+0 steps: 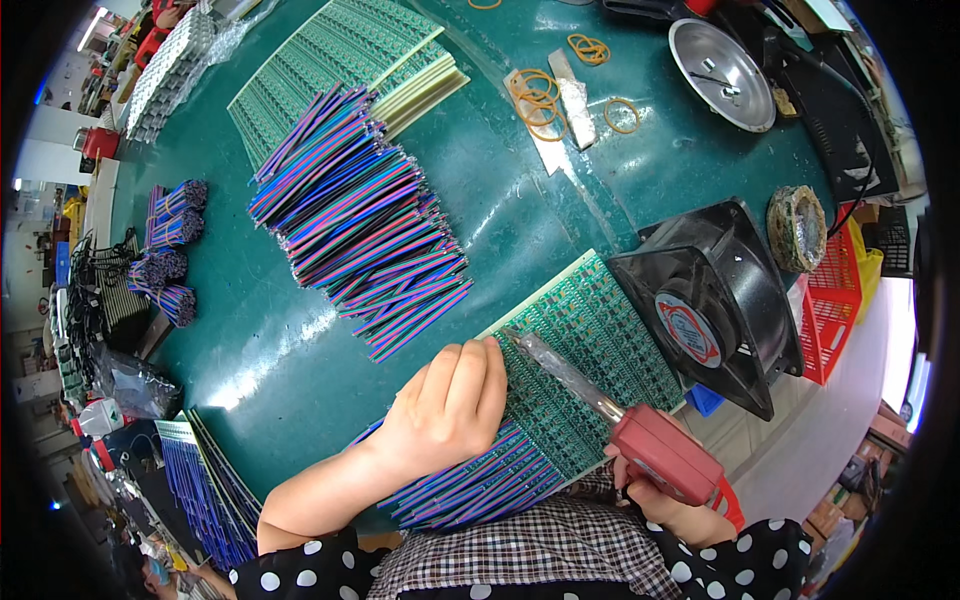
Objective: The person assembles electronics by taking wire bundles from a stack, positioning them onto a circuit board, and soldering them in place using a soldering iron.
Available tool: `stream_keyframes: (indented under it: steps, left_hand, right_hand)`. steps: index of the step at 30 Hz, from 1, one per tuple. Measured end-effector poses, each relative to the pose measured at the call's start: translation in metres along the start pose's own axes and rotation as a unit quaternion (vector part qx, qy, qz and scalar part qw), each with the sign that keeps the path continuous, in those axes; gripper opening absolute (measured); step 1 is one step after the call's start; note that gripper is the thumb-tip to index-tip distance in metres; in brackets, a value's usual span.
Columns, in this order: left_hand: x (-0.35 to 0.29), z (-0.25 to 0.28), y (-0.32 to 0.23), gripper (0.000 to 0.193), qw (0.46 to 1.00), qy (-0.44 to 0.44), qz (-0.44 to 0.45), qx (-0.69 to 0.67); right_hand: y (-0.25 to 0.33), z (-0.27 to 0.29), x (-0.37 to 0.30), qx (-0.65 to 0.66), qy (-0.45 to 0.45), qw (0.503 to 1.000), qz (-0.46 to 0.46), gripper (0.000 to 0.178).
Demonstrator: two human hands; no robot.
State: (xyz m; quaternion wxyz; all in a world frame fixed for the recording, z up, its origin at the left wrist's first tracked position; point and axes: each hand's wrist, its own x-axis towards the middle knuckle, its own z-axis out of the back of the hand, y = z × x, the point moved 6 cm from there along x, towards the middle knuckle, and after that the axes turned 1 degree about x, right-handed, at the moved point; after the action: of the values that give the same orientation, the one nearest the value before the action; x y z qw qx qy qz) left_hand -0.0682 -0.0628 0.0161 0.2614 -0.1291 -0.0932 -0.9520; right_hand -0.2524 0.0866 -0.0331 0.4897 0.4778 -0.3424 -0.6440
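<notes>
A green circuit board panel (590,350) lies in front of me, with rows of small repeated circuits. Blue, pink and black wires (490,475) fan from its near left part. My left hand (450,400) rests over the panel's left edge, fingers bent and pressed together; whatever they pinch is hidden. My right hand (670,510) grips a red soldering gun (665,455) from below. The gun's metal barrel slants up leftward, and its tip sits at the panel close to my left fingertips. Beyond my left hand lies a long pile of cut multicoloured wires (360,220).
A black fan (715,300) stands against the panel's right side, with a tape roll (797,229) beyond it. Farther back are stacked circuit boards (340,70), rubber bands (538,103) and a metal dish (722,75). Wire bundles (175,215) and wired boards (205,490) lie left.
</notes>
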Motion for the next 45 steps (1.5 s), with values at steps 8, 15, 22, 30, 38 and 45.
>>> stream_keyframes:
  steps: [8, 15, 22, 30, 38, 45]
  left_hand:
    - [0.0, 0.0, 0.0, 0.023, 1.0, 0.003, 0.005, -0.01]
    - [-0.002, -0.001, 0.0, 0.03, 0.999, 0.014, 0.028, -0.025]
    - [0.003, 0.002, -0.004, 0.018, 0.998, 0.022, -0.04, 0.043]
    - [0.0, -0.001, -0.005, 0.029, 0.998, 0.037, -0.036, 0.037]
    - [0.003, 0.002, -0.007, 0.015, 0.994, 0.029, -0.068, 0.077]
    - [0.004, 0.004, -0.011, 0.021, 0.993, 0.042, -0.071, 0.086]
  right_hand:
    - [-0.003, 0.0, -0.003, 0.015, 0.001, 1.0, -0.001, 0.074]
    - [0.001, 0.0, -0.001, 0.011, -0.014, 0.999, 0.052, 0.075]
    - [-0.009, 0.001, -0.01, 0.003, 0.018, 1.0, 0.017, 0.077]
    - [0.003, 0.0, 0.001, 0.02, 0.0, 0.998, 0.057, 0.075]
    - [-0.027, -0.001, -0.024, -0.159, 0.03, 0.987, -0.022, 0.052]
    - [-0.031, 0.005, -0.029, -0.071, -0.083, 0.994, 0.003, 0.05]
